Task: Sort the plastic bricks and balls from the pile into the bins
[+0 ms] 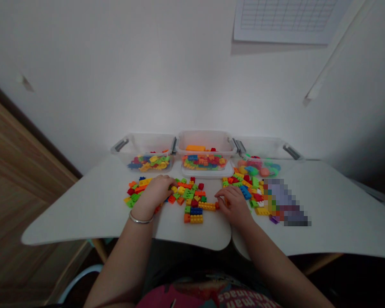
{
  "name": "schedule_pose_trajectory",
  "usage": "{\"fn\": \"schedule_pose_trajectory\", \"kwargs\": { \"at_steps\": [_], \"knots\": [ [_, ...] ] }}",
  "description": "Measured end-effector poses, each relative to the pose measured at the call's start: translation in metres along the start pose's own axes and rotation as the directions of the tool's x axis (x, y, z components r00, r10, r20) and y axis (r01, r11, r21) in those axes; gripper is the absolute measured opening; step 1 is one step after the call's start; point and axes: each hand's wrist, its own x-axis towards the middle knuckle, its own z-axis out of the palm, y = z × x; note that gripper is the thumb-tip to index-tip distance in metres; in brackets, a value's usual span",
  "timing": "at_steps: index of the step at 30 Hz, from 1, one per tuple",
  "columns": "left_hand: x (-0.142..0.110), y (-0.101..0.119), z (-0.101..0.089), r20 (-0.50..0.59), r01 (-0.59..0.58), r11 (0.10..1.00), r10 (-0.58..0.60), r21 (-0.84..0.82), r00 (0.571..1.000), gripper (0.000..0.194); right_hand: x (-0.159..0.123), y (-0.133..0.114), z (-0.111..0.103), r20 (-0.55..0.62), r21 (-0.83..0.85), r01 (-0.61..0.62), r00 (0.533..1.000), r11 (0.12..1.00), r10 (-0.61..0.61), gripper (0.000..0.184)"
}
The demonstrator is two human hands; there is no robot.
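Observation:
My left hand (158,190), a silver bangle (141,220) at its wrist, rests over the left heap of toy building bricks (136,192). Its fingers curl down among the bricks, and the fingertips are mostly hidden. My right hand (234,207) is bent at the right of the middle bricks, with thumb and forefinger slightly apart. Close to its thumb is a red brick (217,205) at the end of a long yellow brick (207,206). A dark blue brick (196,211) and a shorter yellow brick (196,219) lie nearer me, beside green and orange ones.
Along the wall stand three clear plastic boxes: a left box (147,143) and a middle box (207,139) with bricks, and a right box (263,147) with rounded colourful pieces. A white lid (208,173) lies under the middle one. More bricks (262,211) and a blurred-out patch (287,203) are at right.

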Motion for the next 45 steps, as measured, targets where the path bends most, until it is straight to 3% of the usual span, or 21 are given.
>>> {"fn": "schedule_pose_trajectory", "kwargs": {
  "at_steps": [12,17,20,24,29,37,41,45],
  "knots": [
    [0.003,-0.004,0.003,-0.014,0.003,0.998,-0.004,-0.065,1.000,0.030,0.000,0.001,0.001,-0.011,-0.009,-0.015,1.000,1.000,0.015,0.015],
    [0.001,0.001,-0.005,-0.011,0.000,0.999,0.000,-0.035,1.000,0.022,0.000,0.001,0.000,-0.006,0.017,-0.023,1.000,1.000,0.023,0.016],
    [-0.001,0.006,-0.014,-0.083,0.008,1.000,-0.010,-0.022,0.996,0.021,0.000,0.001,0.000,-0.002,0.014,-0.024,1.000,1.000,0.024,0.016],
    [-0.002,0.021,-0.022,-0.208,-0.043,0.986,0.008,-0.164,0.978,0.021,0.000,0.001,0.001,-0.021,0.005,-0.039,0.999,0.999,0.039,0.015],
    [0.002,0.058,-0.006,-0.269,-0.111,0.904,-0.005,-0.412,0.963,0.018,0.000,0.001,0.001,-0.058,0.031,-0.069,0.996,0.997,0.071,0.013],
    [0.011,0.107,0.014,-0.213,-0.132,0.869,0.031,-0.478,0.977,0.012,0.000,0.004,0.002,-0.041,0.065,-0.061,0.997,0.996,0.063,0.021],
    [0.014,0.112,0.016,-0.216,-0.174,0.879,0.084,-0.443,0.973,0.011,0.000,0.002,0.003,-0.049,0.054,-0.041,0.998,0.998,0.043,0.016],
    [0.013,0.104,0.017,-0.281,-0.147,0.949,0.067,-0.277,0.957,0.017,0.001,0.004,0.003,-0.114,0.068,-0.104,0.987,0.992,0.111,0.013]
  ]
}}
